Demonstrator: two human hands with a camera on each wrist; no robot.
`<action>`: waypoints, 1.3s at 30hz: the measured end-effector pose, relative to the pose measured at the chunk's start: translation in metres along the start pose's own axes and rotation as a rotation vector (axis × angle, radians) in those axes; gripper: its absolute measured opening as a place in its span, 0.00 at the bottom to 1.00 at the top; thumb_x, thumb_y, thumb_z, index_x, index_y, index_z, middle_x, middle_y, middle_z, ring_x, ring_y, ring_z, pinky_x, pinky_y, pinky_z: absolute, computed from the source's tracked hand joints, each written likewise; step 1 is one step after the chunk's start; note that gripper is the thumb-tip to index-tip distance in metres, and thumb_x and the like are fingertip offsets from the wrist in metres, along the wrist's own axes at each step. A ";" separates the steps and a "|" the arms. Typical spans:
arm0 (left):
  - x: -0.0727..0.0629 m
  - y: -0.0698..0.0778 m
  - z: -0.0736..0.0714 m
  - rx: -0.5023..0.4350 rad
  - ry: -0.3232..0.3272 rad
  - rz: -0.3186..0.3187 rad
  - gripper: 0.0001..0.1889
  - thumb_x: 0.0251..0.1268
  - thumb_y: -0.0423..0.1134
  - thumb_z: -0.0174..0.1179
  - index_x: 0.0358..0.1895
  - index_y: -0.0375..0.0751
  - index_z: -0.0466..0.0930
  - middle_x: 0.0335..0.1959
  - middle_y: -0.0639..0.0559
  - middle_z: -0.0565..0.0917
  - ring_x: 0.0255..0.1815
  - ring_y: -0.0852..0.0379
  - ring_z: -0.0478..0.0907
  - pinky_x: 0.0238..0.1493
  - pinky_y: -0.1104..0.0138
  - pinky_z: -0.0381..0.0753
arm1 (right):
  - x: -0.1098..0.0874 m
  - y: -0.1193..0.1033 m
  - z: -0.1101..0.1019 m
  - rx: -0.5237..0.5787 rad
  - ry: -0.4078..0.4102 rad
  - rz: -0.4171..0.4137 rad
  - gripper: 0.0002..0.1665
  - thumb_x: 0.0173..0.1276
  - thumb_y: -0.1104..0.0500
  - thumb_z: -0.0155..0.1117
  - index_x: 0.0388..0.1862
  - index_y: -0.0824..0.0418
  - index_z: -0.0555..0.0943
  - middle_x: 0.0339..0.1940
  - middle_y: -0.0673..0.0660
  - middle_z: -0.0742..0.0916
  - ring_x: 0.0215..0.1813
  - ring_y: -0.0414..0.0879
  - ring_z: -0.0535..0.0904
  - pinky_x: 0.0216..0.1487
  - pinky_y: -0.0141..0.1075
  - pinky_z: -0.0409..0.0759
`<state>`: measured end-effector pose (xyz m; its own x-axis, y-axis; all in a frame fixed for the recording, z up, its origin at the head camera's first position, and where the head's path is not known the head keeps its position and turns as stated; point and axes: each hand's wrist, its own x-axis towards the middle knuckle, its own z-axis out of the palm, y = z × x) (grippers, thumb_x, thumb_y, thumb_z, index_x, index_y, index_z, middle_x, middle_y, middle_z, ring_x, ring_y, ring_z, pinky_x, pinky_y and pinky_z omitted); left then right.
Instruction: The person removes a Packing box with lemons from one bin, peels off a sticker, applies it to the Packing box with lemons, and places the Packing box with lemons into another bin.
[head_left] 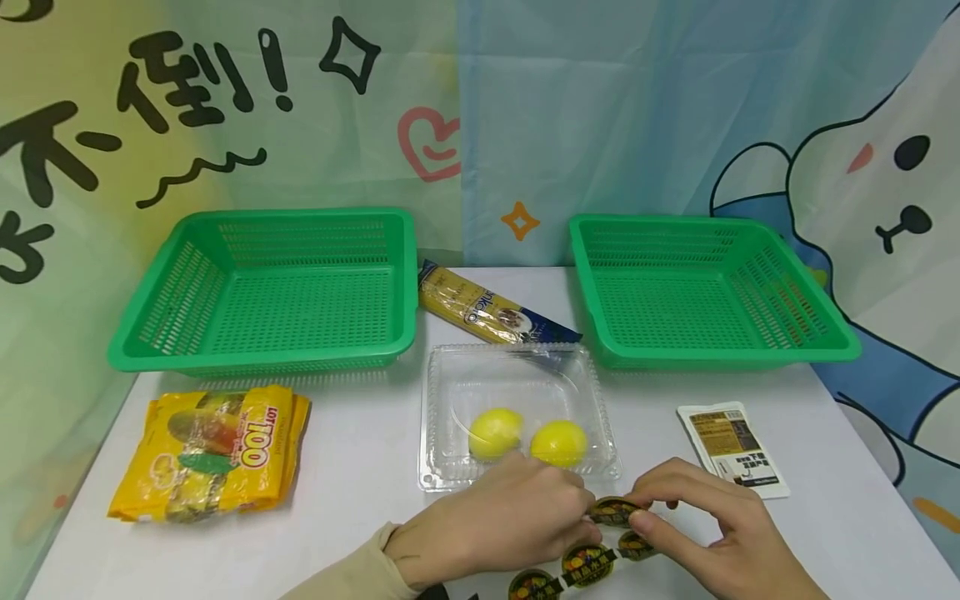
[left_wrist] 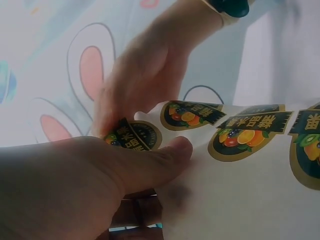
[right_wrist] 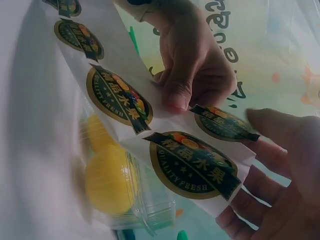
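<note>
My left hand (head_left: 510, 512) grips a strip of fruit label stickers, whose white backing paper (left_wrist: 225, 200) curves down under the thumb in the left wrist view. The labels are round, black and gold, with printed fruit and a banner. Facing it, my right hand (head_left: 712, 525) pinches the edge of one label sticker (right_wrist: 225, 124) between thumb and finger. That sticker stands raised from the strip, close to the left thumb; whether it is fully detached I cannot tell. Just beyond the hands, two lemons (head_left: 495, 433) (head_left: 558, 443) lie in a clear plastic container (head_left: 517, 375).
Green baskets stand at the back left (head_left: 315, 287) and back right (head_left: 675, 287). Between them lies a gold and blue packet (head_left: 487, 308). A yellow mango-printed bag (head_left: 206, 454) is at the left, and a small white pouch (head_left: 735, 450) at the right.
</note>
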<state>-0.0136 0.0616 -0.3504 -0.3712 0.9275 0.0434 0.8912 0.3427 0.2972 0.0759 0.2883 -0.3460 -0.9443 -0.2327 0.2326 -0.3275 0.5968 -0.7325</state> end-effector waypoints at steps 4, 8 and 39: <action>0.000 -0.001 -0.001 -0.014 -0.011 -0.009 0.16 0.76 0.56 0.61 0.27 0.57 0.82 0.22 0.69 0.76 0.18 0.73 0.66 0.19 0.76 0.63 | 0.001 0.002 0.002 0.026 0.033 -0.076 0.25 0.59 0.77 0.75 0.44 0.48 0.87 0.41 0.43 0.87 0.41 0.36 0.81 0.45 0.26 0.81; 0.000 -0.002 0.000 -0.023 -0.009 -0.010 0.15 0.76 0.55 0.62 0.29 0.57 0.83 0.21 0.69 0.75 0.17 0.72 0.65 0.18 0.75 0.62 | 0.001 0.005 0.002 0.038 0.061 -0.108 0.27 0.54 0.79 0.76 0.44 0.50 0.89 0.40 0.44 0.86 0.40 0.36 0.81 0.44 0.26 0.80; 0.002 0.008 0.016 0.248 0.100 0.158 0.06 0.63 0.39 0.70 0.35 0.54 0.81 0.27 0.65 0.81 0.27 0.68 0.78 0.29 0.75 0.78 | 0.084 -0.006 0.011 0.110 0.282 0.269 0.08 0.72 0.59 0.72 0.48 0.58 0.91 0.37 0.44 0.92 0.40 0.37 0.86 0.40 0.30 0.78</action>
<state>-0.0032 0.0685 -0.3635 -0.2355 0.9573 0.1677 0.9719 0.2324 0.0380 -0.0009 0.2567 -0.3289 -0.9725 0.1493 0.1785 -0.0769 0.5180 -0.8519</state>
